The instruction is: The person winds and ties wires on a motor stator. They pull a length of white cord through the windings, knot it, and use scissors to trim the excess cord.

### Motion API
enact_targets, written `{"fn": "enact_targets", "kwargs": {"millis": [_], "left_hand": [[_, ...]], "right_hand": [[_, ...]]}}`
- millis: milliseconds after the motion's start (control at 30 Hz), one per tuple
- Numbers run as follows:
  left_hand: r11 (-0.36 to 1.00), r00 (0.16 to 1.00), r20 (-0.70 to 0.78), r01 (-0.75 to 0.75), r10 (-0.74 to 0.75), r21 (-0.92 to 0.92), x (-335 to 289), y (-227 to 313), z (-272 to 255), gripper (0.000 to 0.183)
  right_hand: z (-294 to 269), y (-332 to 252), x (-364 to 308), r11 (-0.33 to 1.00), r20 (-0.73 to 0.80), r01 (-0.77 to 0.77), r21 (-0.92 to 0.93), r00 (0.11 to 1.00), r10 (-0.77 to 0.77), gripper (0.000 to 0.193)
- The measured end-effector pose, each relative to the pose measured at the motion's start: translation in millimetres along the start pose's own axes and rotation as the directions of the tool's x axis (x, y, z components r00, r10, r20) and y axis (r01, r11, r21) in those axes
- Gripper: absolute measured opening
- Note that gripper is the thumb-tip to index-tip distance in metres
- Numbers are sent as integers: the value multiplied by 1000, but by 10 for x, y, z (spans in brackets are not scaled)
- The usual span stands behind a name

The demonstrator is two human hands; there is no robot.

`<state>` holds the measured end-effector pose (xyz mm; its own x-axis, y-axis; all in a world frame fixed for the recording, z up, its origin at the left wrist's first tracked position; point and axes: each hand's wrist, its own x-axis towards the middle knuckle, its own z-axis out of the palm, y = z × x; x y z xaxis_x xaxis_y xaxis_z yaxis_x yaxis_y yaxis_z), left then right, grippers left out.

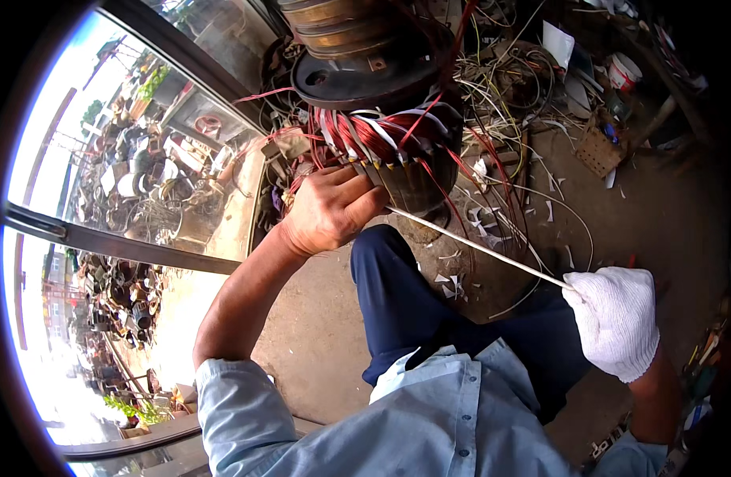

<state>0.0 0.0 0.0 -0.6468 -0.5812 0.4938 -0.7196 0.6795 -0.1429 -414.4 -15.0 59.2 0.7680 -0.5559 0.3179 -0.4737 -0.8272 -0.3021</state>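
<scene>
A motor's wound core stands in front of me, its thick bundle of red copper-wire windings tied with white strips around the upper rim. My left hand, bare, is closed against the near left side of the core, fingers curled and partly hidden. From beside its thumb a white cord runs taut down to the right. My right hand, in a white knitted glove, is closed around the other end of that cord, out by my right thigh. Red lead wires hang loose off the core.
Above the windings sits a dark round plate with a brass-coloured ringed cylinder on top. Tangled wires, paper scraps, a perforated box and a white-and-red tub lie to the right. A glass window frame flanks my left.
</scene>
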Motion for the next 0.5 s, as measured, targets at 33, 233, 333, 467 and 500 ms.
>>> {"fn": "enact_targets", "kwargs": {"millis": [33,233,333,467,500], "left_hand": [[1000,1000,-27,10,-10,2,-44,41,165,27],[968,1000,3,7,-8,251,-163,-356,-297,24],[952,997,-38,79,-70,296,-218,-246,-289,25],[995,995,-76,76,-71,59,25,283,-52,45],[998,997,-67,30,-34,-59,201,509,13,47]], "right_hand": [[-46,29,-74,999,43,-28,-20,999,29,11],[88,-64,164,996,-53,-30,86,998,35,6],[78,-67,132,994,-56,-49,95,997,55,6],[99,-58,133,999,-94,19,34,995,-16,14],[123,-77,132,999,-107,37,28,994,-34,15]]}}
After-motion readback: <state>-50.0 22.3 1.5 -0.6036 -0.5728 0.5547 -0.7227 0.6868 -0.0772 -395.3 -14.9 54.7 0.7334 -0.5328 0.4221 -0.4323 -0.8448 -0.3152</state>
